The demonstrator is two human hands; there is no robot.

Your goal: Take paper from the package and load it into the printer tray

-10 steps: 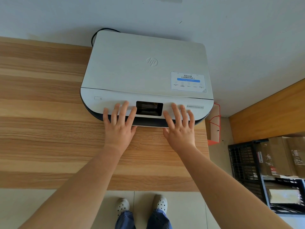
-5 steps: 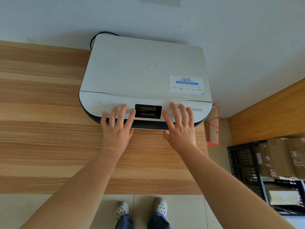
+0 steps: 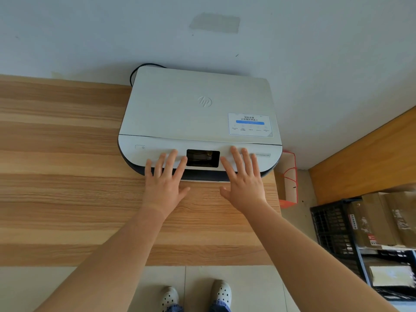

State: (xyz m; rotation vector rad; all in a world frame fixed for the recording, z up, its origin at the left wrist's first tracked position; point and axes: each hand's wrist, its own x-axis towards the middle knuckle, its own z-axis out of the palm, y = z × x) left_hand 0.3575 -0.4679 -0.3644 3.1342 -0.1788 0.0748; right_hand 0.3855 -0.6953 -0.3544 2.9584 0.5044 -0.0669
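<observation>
A white HP printer [image 3: 198, 109] with a dark base sits at the back right of the wooden table [image 3: 67, 176], against the wall. Its small dark screen [image 3: 203, 158] faces me at the front. My left hand [image 3: 165, 179] lies flat with fingers spread on the front panel, left of the screen. To the right of the screen, my right hand [image 3: 242, 176] rests the same way. Both hands hold nothing. The paper tray is not pulled out, and no paper or package shows on the table.
A black cable [image 3: 135, 73] loops behind the printer. A white bag with orange-red trim [image 3: 288, 179] stands on the floor beside the table. A black crate [image 3: 333, 228] and cardboard boxes [image 3: 382, 221] sit at the right. My feet [image 3: 195, 294] are below the table edge.
The view has tilted up slightly, so the printer sits lower in frame. Both hands stay spread on the printer's front panel with hardly any movement.
</observation>
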